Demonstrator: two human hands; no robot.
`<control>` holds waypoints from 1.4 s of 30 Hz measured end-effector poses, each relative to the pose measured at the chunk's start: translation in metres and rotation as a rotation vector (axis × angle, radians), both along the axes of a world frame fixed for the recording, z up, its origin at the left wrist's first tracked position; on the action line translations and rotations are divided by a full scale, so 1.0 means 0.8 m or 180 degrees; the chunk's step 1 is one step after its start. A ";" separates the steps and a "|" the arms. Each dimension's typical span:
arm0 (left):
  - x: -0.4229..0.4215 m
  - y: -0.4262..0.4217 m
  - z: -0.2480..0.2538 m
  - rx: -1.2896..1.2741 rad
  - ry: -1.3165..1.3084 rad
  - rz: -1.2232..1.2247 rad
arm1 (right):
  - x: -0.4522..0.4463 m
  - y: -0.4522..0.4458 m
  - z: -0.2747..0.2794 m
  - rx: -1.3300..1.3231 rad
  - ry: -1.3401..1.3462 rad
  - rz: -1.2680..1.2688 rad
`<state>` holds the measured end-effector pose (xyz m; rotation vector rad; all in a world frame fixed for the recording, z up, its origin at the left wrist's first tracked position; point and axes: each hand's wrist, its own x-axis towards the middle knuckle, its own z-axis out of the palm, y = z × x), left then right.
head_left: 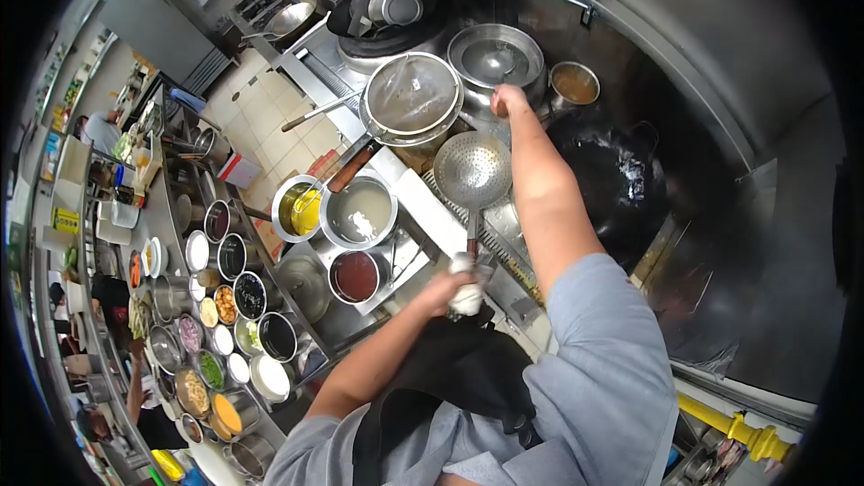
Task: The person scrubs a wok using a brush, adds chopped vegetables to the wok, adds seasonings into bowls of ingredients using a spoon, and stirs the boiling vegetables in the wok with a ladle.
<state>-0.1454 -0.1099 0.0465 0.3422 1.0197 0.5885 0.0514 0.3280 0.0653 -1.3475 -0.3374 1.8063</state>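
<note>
My left hand is closed on a white cloth, just in front of my apron. The cloth meets the handle end of a perforated skimmer; I cannot tell whether the fingers grip the handle through it. My right hand reaches far forward and is closed round the brown handle of a utensil whose head I cannot make out clearly. It is at the near rim of a wide metal basin. To its left, a large round mesh strainer rests over a pot.
A dark wok lies right of my right arm. Pots of yellow oil, cloudy liquid and red sauce stand at left. A small pot of brown liquid sits behind. Several ingredient containers line the left counter.
</note>
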 end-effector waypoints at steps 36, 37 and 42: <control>0.249 0.096 -0.129 0.0683 0.0270 -0.0594 | 0.142 -0.563 0.098 -0.0064 -0.2629 -0.0812; 0.259 0.095 -0.143 0.0942 0.0178 -0.0230 | 0.131 -0.576 0.099 -0.0045 -0.2650 -0.0793; 0.227 0.072 -0.103 0.0679 -0.1550 -0.0703 | 0.082 -0.641 0.053 0.0576 -0.4324 -0.1472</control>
